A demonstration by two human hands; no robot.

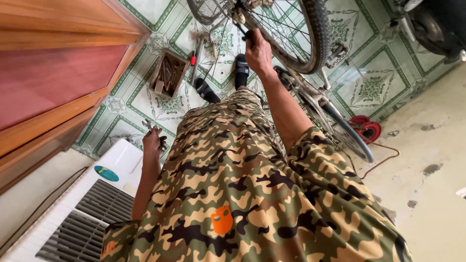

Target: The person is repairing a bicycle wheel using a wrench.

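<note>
The bicycle wheel fills the upper middle of the frame, with the right hand on its lower left edge. The left hand hangs at centre left holding pliers, above the cooler at lower left. A tool tray lies on the floor at upper left, a hammer just right of it.

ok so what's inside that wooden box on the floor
The wooden box on the tiled floor holds a jumble of metal hand tools, long and rusty-looking. Individual tools are too small to tell apart, and whatever lies beneath the top layer is covered.
</note>
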